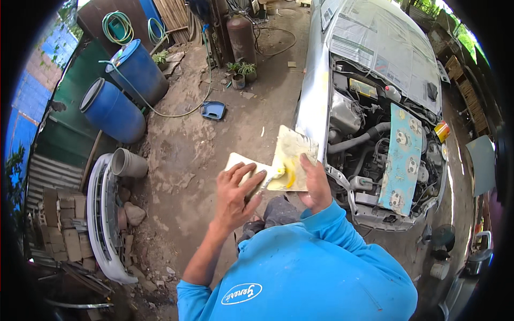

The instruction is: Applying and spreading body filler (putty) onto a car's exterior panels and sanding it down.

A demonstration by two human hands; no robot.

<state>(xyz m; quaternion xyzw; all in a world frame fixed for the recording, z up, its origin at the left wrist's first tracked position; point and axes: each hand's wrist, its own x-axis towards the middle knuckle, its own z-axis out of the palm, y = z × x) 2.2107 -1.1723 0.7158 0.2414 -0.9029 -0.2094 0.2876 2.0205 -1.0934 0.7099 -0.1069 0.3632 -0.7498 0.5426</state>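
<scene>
My right hand point(316, 184) grips a square, cream-coloured mixing board point(293, 143) by its right side, thumb on top. A bright yellow streak of paste point(290, 175) is smeared across the board's lower part. In my left hand point(238, 187) is a flat cream spreader point(239, 159), with the fingers laid over its face and the thumb toward its lower edge. Whitish paste with a yellow dab point(279, 172) coats the spreader's right edge, which meets the board's left side. Both pieces are held in front of my body, above the dirt floor.
To the right stands a car with its engine bay point(369, 144) exposed and a patterned blue panel point(401, 160) lying over it. Blue barrels point(113, 111), a grey bucket point(131, 163) and a detached bumper point(101, 224) stand left. A hose point(184, 115) crosses the ground near a blue container point(213, 110).
</scene>
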